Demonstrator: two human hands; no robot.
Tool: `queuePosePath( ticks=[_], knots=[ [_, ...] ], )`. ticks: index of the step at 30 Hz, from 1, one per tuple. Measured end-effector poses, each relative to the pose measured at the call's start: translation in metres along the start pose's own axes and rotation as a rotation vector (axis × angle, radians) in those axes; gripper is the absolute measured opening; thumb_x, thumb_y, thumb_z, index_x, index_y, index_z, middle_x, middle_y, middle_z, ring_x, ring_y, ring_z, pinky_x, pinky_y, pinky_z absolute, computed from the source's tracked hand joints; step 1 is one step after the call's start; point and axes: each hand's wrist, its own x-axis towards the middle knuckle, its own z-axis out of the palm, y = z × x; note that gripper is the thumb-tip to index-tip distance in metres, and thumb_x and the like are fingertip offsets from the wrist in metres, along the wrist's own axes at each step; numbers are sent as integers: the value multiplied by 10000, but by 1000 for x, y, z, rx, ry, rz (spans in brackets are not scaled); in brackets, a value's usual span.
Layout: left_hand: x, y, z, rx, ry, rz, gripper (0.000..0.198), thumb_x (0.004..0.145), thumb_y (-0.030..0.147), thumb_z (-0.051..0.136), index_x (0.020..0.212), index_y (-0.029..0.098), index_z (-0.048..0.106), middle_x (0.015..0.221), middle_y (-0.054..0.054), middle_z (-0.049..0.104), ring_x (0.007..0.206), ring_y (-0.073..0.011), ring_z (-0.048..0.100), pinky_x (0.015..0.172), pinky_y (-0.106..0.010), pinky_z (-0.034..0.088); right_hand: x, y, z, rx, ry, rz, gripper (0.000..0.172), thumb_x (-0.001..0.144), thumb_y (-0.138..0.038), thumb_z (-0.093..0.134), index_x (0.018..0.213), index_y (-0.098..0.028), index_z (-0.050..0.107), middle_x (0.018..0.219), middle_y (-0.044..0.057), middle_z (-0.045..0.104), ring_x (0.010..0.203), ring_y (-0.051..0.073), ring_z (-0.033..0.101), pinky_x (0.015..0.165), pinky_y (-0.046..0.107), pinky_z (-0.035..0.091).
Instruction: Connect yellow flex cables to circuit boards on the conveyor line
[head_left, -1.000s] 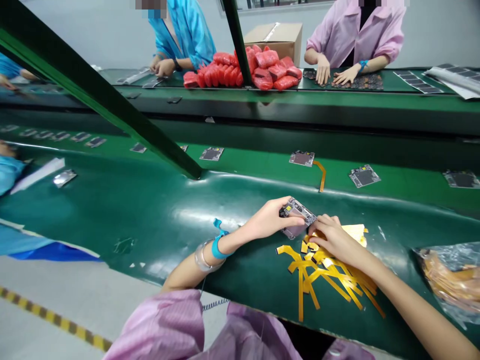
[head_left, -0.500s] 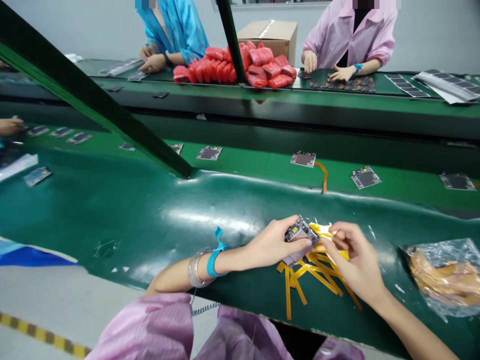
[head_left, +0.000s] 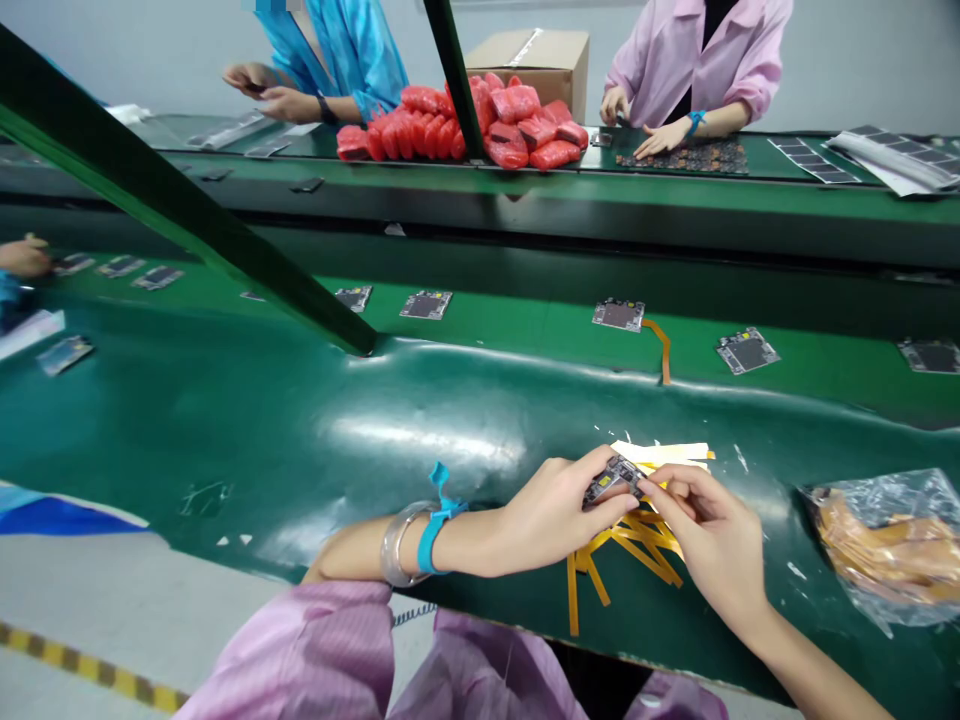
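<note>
My left hand (head_left: 555,510) is closed around a small circuit board (head_left: 616,480), thumb on its near side and fingers behind. The board is tilted up and shows a yellow square among its dark parts. Against the board's right edge, my right hand (head_left: 709,530) has its thumb and fingers pinched together; what lies between them is hidden. Below and behind both hands is a loose pile of yellow-orange flex cables (head_left: 652,560), flat strips that fan out over the green mat (head_left: 262,430). A blue wrist strap (head_left: 435,535) and a clear bangle sit on my left wrist.
A clear bag of orange flex cables (head_left: 889,545) lies at the right. Several circuit boards (head_left: 426,305) lie along the green conveyor (head_left: 525,330), one with a cable attached (head_left: 619,314). A green post (head_left: 225,240) slants across the left. Co-workers sit opposite, near red packets (head_left: 517,130).
My right hand has moved from the cable pile to the board's edge. My left hand and the board have shifted slightly right. Boards on the conveyor sit slightly farther right.
</note>
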Motion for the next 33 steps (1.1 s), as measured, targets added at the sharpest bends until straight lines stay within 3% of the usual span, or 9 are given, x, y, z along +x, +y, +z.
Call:
queuePosePath(
  ticks=[4, 8, 13, 16, 21, 24, 28, 33],
  knots=[
    [0, -2, -2, -15, -20, -59, 199, 934, 376, 580, 881, 204, 498, 660, 41, 579, 540, -105, 504, 490, -219, 359, -2, 5, 2, -49, -10, -35, 126, 881, -344, 704, 823, -234, 680, 586, -63, 384, 509, 133, 381, 525, 271, 355],
    [8, -7, -15, -256, -152, -104, 213, 912, 387, 615, 924, 186, 546, 749, 20, 602, 633, -108, 521, 555, -210, 415, -6, 3, -2, -83, -82, -62, 115, 911, -339, 675, 858, -240, 647, 615, -64, 366, 525, 133, 364, 537, 268, 352],
    [18, -5, -32, -399, -197, -147, 314, 854, 460, 688, 918, 158, 628, 785, 5, 603, 665, -102, 504, 590, -214, 421, -7, -9, -18, 152, -322, 148, 268, 956, -433, 631, 1152, -297, 510, 679, -78, 318, 568, 135, 353, 532, 227, 347],
    [19, -3, -36, -393, -273, -161, 309, 851, 460, 680, 863, 154, 639, 744, 14, 577, 630, -93, 471, 557, -211, 391, -6, -15, -21, 230, -407, 222, 225, 1015, -483, 520, 957, -266, 505, 645, -69, 415, 564, 133, 438, 552, 228, 395],
    [17, -7, -38, -281, -382, -181, 287, 846, 440, 664, 847, 162, 594, 725, 34, 518, 619, -87, 423, 532, -207, 352, -1, -16, -16, 150, -362, 276, 286, 958, -502, 611, 869, -232, 588, 665, 6, 692, 690, 189, 652, 715, 287, 504],
    [16, -8, -38, -242, -381, -164, 250, 852, 405, 641, 846, 162, 582, 724, 35, 508, 623, -87, 403, 546, -211, 350, 0, -16, -15, 56, -330, 283, 284, 902, -489, 689, 808, -221, 670, 699, 21, 744, 696, 190, 684, 716, 269, 525],
    [15, -5, -38, -199, -410, -172, 223, 839, 378, 626, 831, 159, 588, 704, 35, 501, 608, -87, 391, 531, -217, 323, -2, -15, -13, 115, -311, 290, 251, 843, -457, 754, 767, -219, 735, 954, 58, 789, 814, 219, 743, 722, 263, 581],
    [15, -2, -38, -203, -417, -170, 168, 822, 319, 611, 787, 160, 567, 689, 39, 477, 620, -90, 390, 533, -220, 306, -2, -17, -10, 173, -318, 397, 252, 817, -456, 786, 743, -223, 723, 732, 30, 770, 709, 203, 758, 693, 242, 608]
  ],
)
